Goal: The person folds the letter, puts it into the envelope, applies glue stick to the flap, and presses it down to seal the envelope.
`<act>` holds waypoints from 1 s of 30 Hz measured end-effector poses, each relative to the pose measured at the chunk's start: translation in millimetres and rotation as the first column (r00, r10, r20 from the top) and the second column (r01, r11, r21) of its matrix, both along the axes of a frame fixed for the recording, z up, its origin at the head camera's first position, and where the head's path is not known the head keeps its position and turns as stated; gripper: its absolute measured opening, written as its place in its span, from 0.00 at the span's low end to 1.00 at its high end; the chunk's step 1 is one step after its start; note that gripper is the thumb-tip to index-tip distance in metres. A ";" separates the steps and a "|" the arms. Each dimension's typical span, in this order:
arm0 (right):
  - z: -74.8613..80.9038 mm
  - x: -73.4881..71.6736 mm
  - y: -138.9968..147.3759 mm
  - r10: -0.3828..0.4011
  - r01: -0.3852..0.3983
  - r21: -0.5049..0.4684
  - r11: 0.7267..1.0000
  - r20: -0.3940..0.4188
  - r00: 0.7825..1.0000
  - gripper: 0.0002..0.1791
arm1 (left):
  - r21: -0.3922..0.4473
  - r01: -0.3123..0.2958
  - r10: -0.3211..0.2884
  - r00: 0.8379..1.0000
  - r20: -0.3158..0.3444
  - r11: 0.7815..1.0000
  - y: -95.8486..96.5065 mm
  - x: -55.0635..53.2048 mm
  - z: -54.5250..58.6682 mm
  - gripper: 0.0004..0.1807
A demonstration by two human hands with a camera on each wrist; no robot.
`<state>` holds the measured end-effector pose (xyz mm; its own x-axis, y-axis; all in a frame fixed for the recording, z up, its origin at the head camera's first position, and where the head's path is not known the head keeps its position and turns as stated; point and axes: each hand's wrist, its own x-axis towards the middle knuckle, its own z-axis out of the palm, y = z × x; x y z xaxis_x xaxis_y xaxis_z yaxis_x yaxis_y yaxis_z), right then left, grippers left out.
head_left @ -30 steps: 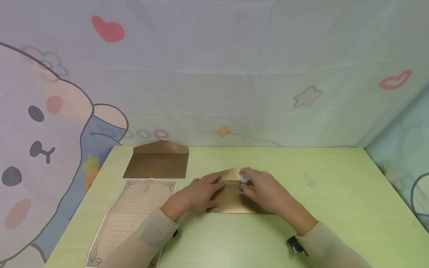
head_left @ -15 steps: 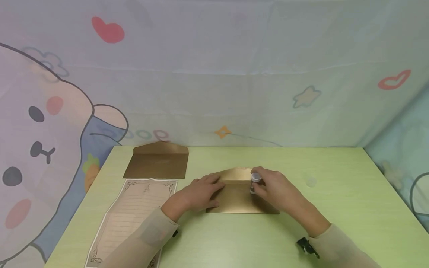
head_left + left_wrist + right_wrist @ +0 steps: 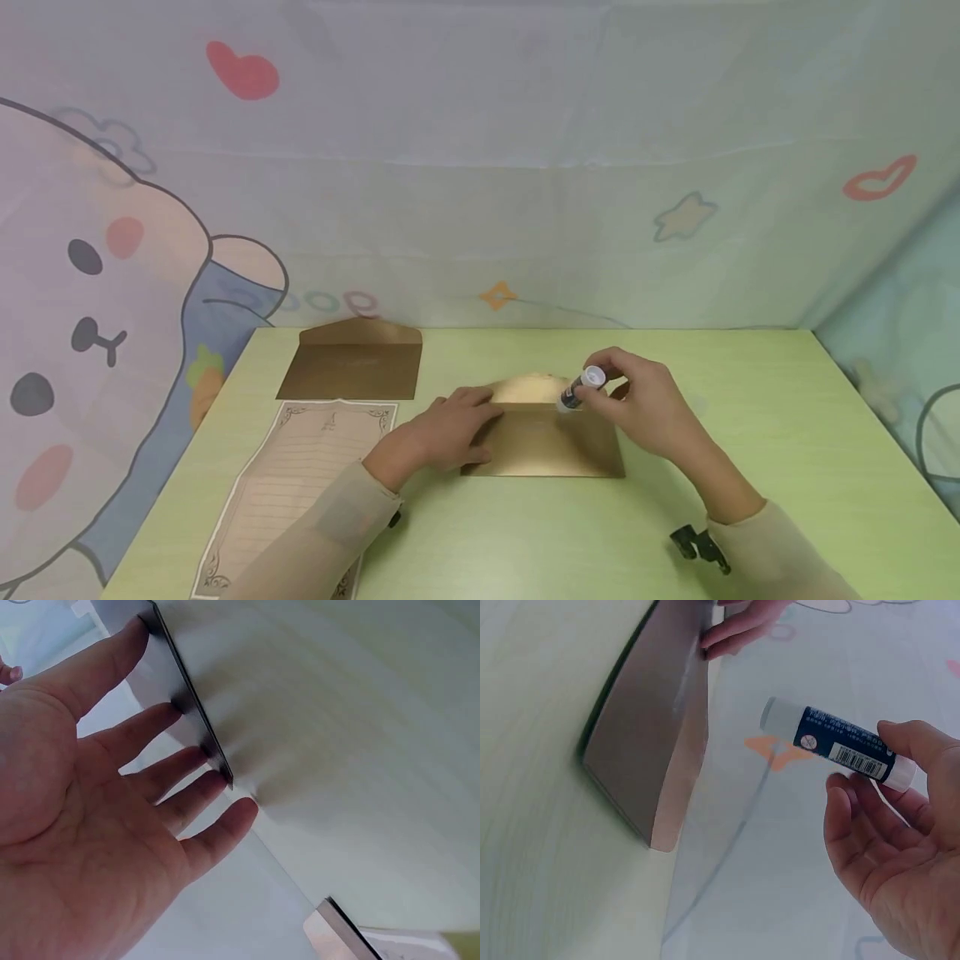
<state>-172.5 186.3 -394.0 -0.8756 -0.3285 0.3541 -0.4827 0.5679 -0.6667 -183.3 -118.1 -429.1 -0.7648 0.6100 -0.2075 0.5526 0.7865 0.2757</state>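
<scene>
A gold envelope (image 3: 543, 454) lies in the middle of the table, its flap (image 3: 531, 389) unfolded toward the back. My left hand (image 3: 447, 431) rests on its left end with the fingers spread. In the left wrist view the fingertips (image 3: 216, 778) touch the envelope's surface, the little finger just past its edge. Between thumb and fingers, my right hand (image 3: 648, 408) pinches a glue stick (image 3: 576, 392) over the right part of the envelope. The glue stick is tilted, and the right wrist view shows its dark blue label (image 3: 844, 744) and barcode, with it raised off the paper.
A second gold envelope (image 3: 352, 372), flap unfolded, lies at the back left of the table (image 3: 510, 533). Lined letter paper (image 3: 300, 467) with an ornate border is in front of it, partly under the left forearm. A small translucent disc (image 3: 699, 405) lies beyond the right hand.
The glue stick first slid right, upright along the envelope near the flap fold. Now my right hand has lifted and tilted it. My left hand has stayed in place.
</scene>
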 end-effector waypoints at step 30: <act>0.4 -5.6 -28.8 0.239 0.186 -0.707 0.683 0.456 0.857 0.10 | 0.812 -0.419 0.204 0.908 0.367 0.406 29.2 -0.2 35.0 0.25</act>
<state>-178.1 157.5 -393.6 -0.9818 -0.1886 0.0243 0.0117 -0.1877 -0.9821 -183.5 -88.9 -394.1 -0.9534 0.2764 0.1209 0.1765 0.1862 0.9665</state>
